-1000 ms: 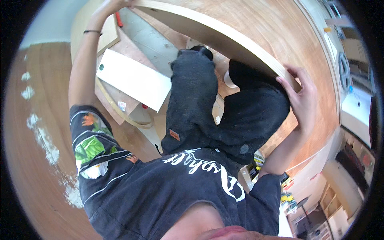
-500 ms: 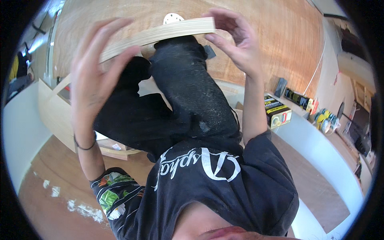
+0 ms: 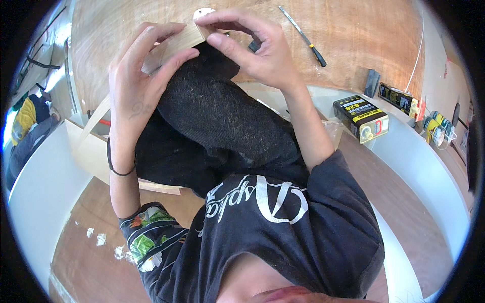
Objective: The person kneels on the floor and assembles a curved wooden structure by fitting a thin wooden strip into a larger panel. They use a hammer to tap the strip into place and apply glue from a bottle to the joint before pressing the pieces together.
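A pale strip of wood (image 3: 183,49) is held up over my bent knee, its near end face showing. My left hand (image 3: 144,76) wraps round it from the left, fingers above and thumb below, hiding the rest of its length. At the strip's right end, my right hand (image 3: 255,48) has its thumb and forefinger closed about the end. Just behind that end a white round disc with holes (image 3: 204,11) shows in part. A small dark block (image 3: 254,46) lies beyond my right hand, partly hidden by it.
On the wooden board (image 3: 348,35) lies a file with a black and yellow handle (image 3: 305,38). To the right stand a grey block (image 3: 372,83), a black and yellow tin (image 3: 359,118), a dark box (image 3: 399,100) and several tape rolls (image 3: 438,127). White curved panels (image 3: 424,166) rise around me.
The strip has swung so its right end sits further left. My right hand has moved left with it and closed on the end. The file has come into view.
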Available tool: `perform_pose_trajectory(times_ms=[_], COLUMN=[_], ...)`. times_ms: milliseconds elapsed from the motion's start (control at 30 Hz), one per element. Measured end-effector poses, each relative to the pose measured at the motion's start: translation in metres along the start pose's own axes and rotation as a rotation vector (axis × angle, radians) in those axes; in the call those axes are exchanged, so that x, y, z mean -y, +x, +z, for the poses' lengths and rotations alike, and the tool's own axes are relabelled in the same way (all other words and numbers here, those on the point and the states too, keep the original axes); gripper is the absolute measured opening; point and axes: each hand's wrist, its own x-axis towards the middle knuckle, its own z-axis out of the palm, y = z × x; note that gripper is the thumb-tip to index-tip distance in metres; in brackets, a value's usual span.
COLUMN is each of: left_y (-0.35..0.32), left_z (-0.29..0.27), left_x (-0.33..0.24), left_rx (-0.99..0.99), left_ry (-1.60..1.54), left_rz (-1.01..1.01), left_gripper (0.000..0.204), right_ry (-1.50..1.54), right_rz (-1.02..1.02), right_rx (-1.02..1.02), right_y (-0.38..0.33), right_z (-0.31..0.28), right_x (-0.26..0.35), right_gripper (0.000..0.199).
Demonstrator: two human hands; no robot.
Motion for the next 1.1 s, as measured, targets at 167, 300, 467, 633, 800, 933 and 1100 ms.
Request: perform_pose_trajectory(times_ms=[167, 300, 467, 633, 800, 933, 1100], left_y=[0.000, -0.001, -0.003, -0.002, -0.002, -0.002, -0.003], left_z=[0.000, 0.001, 0.000, 0.001, 0.001, 0.002, 0.003], left_x=[0.001, 0.001, -0.002, -0.002, -0.003, -0.003, -0.001], left_rx=[-0.002, -0.018, 0.011, 0.006, 0.007, 0.011, 0.000], left_ry=[0.024, 0.038, 0.086, 0.053, 0.048, 0.030, 0.035], left_rz=[0.032, 0.014, -0.044, -0.068, -0.095, -0.111, -0.127], left_gripper=[0.038, 0.036, 0.037, 0.035, 0.035, 0.035, 0.034], right_ry=[0.154, 0.250, 0.268, 0.251, 0.129, 0.147, 0.187], right_rz=[0.077, 0.125, 0.169, 0.198, 0.122, 0.099, 0.216], right_rx=[-0.035, -0.005, 0.044, 0.040, 0.027, 0.003, -0.010], right_y=[0.003, 0.010, 0.006, 0.006, 0.007, 0.007, 0.012], right_z=[0.005, 0.004, 0.000, 0.000, -0.001, 0.001, 0.004], right_x=[0.001, -0.002, -0.001, -0.003, -0.002, 0.002, 0.003], right_gripper=[0.022, 0.024, 0.026, 0.028, 0.024, 0.019, 0.019])
